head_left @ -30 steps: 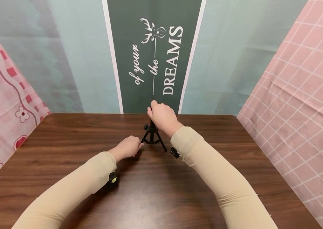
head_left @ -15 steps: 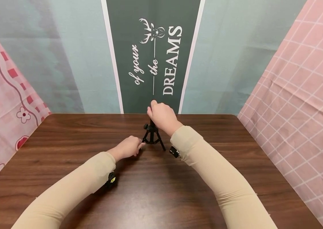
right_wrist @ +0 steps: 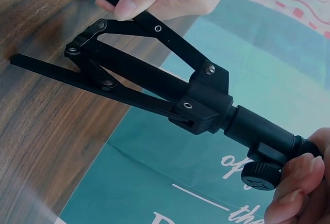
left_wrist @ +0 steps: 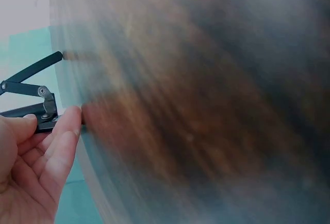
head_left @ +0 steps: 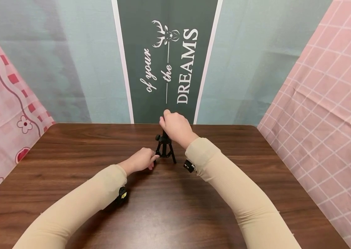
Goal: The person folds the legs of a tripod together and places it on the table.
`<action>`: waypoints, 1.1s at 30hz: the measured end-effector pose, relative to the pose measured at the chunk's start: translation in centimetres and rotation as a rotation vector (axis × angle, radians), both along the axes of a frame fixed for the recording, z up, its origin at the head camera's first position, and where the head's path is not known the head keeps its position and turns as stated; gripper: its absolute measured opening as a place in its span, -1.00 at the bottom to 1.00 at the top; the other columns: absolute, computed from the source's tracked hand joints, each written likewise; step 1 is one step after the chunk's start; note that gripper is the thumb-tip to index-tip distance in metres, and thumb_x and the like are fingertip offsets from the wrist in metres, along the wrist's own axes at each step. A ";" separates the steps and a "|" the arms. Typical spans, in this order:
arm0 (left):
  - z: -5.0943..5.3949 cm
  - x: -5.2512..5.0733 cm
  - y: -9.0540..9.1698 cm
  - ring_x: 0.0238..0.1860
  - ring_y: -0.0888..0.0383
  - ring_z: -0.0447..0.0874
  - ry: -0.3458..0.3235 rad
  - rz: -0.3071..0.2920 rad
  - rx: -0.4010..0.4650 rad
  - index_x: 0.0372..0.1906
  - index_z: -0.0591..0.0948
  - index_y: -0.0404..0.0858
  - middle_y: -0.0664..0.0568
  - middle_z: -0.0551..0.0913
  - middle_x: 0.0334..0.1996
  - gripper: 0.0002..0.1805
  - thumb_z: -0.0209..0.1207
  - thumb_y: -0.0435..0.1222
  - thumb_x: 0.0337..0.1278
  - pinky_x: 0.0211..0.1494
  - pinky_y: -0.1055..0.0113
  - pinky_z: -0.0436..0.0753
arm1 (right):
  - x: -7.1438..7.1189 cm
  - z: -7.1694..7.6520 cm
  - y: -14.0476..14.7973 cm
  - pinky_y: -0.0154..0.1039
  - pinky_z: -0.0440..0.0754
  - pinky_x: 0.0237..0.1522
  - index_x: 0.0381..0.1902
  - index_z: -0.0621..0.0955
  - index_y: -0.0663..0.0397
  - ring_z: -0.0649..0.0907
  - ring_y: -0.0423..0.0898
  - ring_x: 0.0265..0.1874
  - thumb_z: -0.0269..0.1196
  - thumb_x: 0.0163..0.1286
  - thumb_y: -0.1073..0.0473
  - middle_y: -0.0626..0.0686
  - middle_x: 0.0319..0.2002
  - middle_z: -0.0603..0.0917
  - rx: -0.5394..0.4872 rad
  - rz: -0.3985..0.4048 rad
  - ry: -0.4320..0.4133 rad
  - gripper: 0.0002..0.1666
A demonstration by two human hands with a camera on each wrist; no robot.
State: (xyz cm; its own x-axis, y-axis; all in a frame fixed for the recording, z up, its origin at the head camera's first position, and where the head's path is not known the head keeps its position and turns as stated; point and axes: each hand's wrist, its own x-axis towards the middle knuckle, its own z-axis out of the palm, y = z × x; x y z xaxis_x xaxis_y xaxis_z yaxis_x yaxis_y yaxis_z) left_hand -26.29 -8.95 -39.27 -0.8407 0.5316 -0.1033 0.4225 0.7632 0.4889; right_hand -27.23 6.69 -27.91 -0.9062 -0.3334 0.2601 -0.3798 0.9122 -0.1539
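A small black tripod (head_left: 164,147) stands near the table's back edge, its legs partly spread. My right hand (head_left: 178,128) grips the top of its column; in the right wrist view that hand (right_wrist: 301,185) is curled beside a round knob (right_wrist: 261,175). My left hand (head_left: 139,160) pinches the lower end of the left leg. The right wrist view shows the left thumb and fingers around that leg (right_wrist: 178,46), with another leg (right_wrist: 93,85) free. In the left wrist view the left hand (left_wrist: 38,167) holds a leg between thumb and fingers. The column's top is hidden by my right hand.
The brown wooden table (head_left: 169,207) reaches back to a hanging green cloth (head_left: 101,69) with white lettering. A pink patterned cloth (head_left: 4,114) hangs at the left and a pink checked one (head_left: 328,103) at the right. Small black devices sit at both wrists.
The tripod's legs have drawn closer together, with the right leg's foot moving left. My left hand has shifted slightly right with the leg it holds. My right hand has hardly moved.
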 end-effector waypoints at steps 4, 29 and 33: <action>-0.1 0.0 0.1 -0.62 0.24 0.58 -0.012 0.007 0.021 -0.54 0.58 -0.27 0.07 0.57 -0.67 -0.65 -0.02 -0.26 0.37 -0.24 0.28 0.58 | 0.1 0.0 0.0 -0.21 0.48 -0.55 -0.34 0.40 0.18 0.51 -0.06 -0.69 -0.13 0.50 0.06 0.06 -0.63 0.45 -0.003 -0.002 -0.006 -0.68; 0.3 -0.3 1.0 -0.57 0.18 0.59 -0.141 0.089 0.109 -0.19 0.42 -0.39 0.02 0.56 -0.60 -0.77 -0.05 -0.25 0.40 -0.42 0.34 0.55 | -0.9 0.6 0.4 -0.20 0.47 -0.44 -0.29 0.40 0.15 0.51 -0.05 -0.63 -0.16 0.51 0.01 0.07 -0.57 0.44 -0.076 0.014 -0.128 -0.66; 0.7 -0.6 1.1 -0.57 0.19 0.59 -0.160 0.091 0.101 -0.10 0.39 -0.40 0.02 0.56 -0.58 -0.74 -0.06 -0.24 0.40 -0.40 0.33 0.55 | -1.3 1.0 0.5 -0.19 0.48 -0.43 -0.29 0.41 0.15 0.51 -0.05 -0.63 -0.15 0.51 0.02 0.07 -0.57 0.44 -0.083 0.015 -0.132 -0.66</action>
State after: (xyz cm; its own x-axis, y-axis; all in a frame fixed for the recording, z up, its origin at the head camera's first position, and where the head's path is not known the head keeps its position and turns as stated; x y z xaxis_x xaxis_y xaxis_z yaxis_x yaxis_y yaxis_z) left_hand -26.88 -7.81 -38.59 -0.8629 0.4684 -0.1897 0.2645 0.7385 0.6203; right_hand -28.49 7.18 -26.93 -0.9294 -0.3295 0.1663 -0.3648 0.8885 -0.2782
